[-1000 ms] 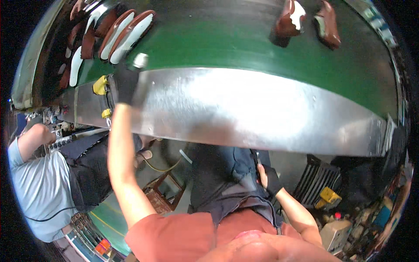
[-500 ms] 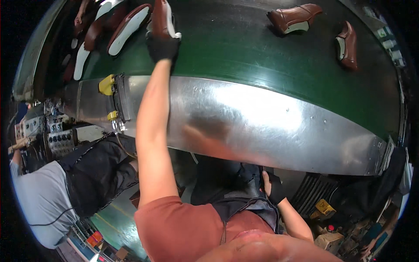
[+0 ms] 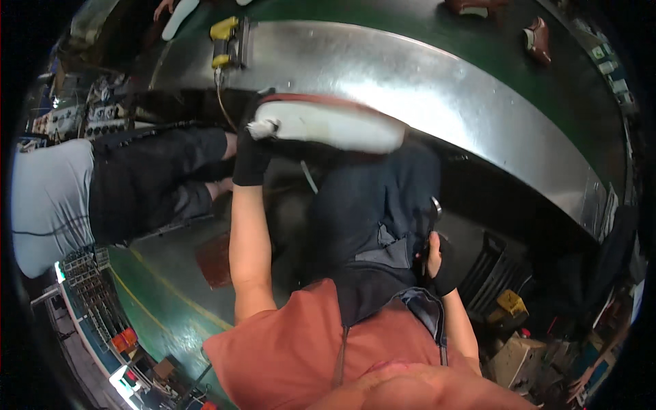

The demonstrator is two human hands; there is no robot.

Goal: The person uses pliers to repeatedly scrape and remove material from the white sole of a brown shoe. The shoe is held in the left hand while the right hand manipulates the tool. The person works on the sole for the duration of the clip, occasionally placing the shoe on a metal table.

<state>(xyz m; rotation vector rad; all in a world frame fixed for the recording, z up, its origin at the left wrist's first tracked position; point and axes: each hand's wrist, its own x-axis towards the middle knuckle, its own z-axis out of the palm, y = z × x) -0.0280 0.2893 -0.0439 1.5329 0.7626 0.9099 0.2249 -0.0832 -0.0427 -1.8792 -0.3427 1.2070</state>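
My left hand (image 3: 254, 154), in a black fingerless glove, grips one end of a brown shoe (image 3: 328, 127). The shoe lies sideways above my lap with its white sole facing up, blurred toward its right end. Close to my right thigh is my right hand (image 3: 441, 265), also in a black glove, with its fingers curled. A curved shiny metal piece (image 3: 436, 206) shows just beyond it; whatever lies in that hand is mostly hidden.
A metal ledge (image 3: 383, 58) curves in front of me, bearing a yellow and black tool (image 3: 225, 42) with a hose. Brown shoes, one a loose shoe (image 3: 538, 41), stand on the green belt (image 3: 410, 15) beyond. At left sits another person (image 3: 154, 181). A yellow box (image 3: 509, 307) is at right.
My left hand has drawn back from the belt to above my lap, bringing a shoe, now sole up. The view has tilted down toward me. My right hand stays by my thigh.
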